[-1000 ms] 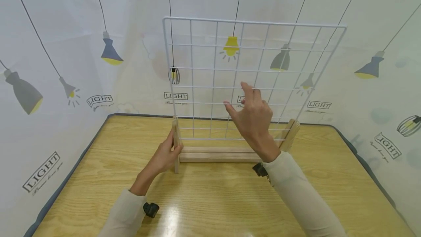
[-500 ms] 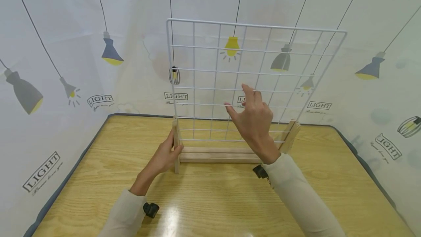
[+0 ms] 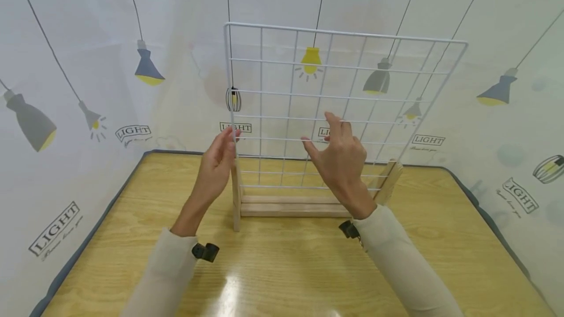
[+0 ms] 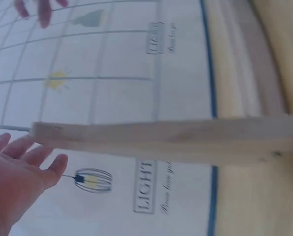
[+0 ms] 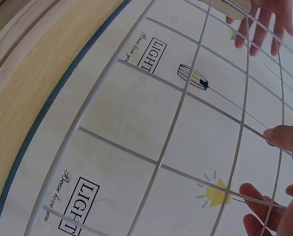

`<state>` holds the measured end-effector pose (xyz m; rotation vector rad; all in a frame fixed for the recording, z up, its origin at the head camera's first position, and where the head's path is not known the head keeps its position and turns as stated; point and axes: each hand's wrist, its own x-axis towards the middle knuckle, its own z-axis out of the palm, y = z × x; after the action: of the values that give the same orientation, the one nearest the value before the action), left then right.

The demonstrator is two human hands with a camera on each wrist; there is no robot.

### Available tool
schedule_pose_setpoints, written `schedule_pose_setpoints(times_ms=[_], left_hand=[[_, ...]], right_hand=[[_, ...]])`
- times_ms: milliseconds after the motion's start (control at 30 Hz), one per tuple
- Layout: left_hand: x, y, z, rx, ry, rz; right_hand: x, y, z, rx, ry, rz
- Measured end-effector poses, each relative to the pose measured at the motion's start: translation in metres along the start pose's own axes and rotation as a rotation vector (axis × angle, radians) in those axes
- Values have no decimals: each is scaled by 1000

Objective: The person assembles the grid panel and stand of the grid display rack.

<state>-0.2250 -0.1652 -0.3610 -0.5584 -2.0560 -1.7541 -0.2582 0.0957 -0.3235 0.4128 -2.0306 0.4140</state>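
Observation:
A white wire grid panel [image 3: 304,94] stands tilted in a wooden stand [image 3: 295,209], between its left upright [image 3: 236,199] and right upright [image 3: 387,180]. My right hand [image 3: 341,160] holds the panel by its wires near the middle; in the right wrist view the thumb [image 5: 284,136] lies before the wires and fingertips [image 5: 254,196] pass behind them. My left hand [image 3: 216,165] is at the panel's left edge, just above the left upright. Its fingers [image 4: 21,147] are loosely spread near the upright's top end [image 4: 53,133] in the left wrist view.
The stand rests on a wood-grain table [image 3: 273,268]. Behind and on both sides hangs a white cloth [image 3: 185,9] printed with lamps and lettering, meeting the table along a dark blue edge [image 3: 189,151].
My left hand has let go of the stand's left upright and moved up to the panel's left edge. The panel has tilted slightly; my right hand stays at the same wires.

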Motion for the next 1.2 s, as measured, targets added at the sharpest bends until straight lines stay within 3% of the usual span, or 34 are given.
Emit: schedule_pose_setpoints(times_ms=[100,233,400,600,700,800,900,1000,1100,1133,1200], left_hand=[[13,12,5,-61,4,32],[23,21,12,-93,4,-2],[25,23,17,-138,72,-58],[26,24,21,-222,125,-25],[26,24,23,-240,153,-13],[27,24,24,-249,181,-12],[26,23,25,-253,200,-13],[26,23,25,-261,208,-15],[25,22,24,-262,209,-10],[25,21,24,-264,209,-6],[26,20,25,-268,209,4]], right_hand=[[0,0,-1,0,0,5],[0,1,-2,-1,4,11],[-1,2,-2,-3,-2,-5],[-1,5,-8,24,-64,-27],[0,9,-15,82,-124,-54],[2,17,-24,160,-123,-82],[3,27,-33,199,-9,-97],[6,42,-40,213,192,-42],[13,62,-47,239,386,89],[15,69,-50,245,419,149],[19,85,-56,294,408,286]])
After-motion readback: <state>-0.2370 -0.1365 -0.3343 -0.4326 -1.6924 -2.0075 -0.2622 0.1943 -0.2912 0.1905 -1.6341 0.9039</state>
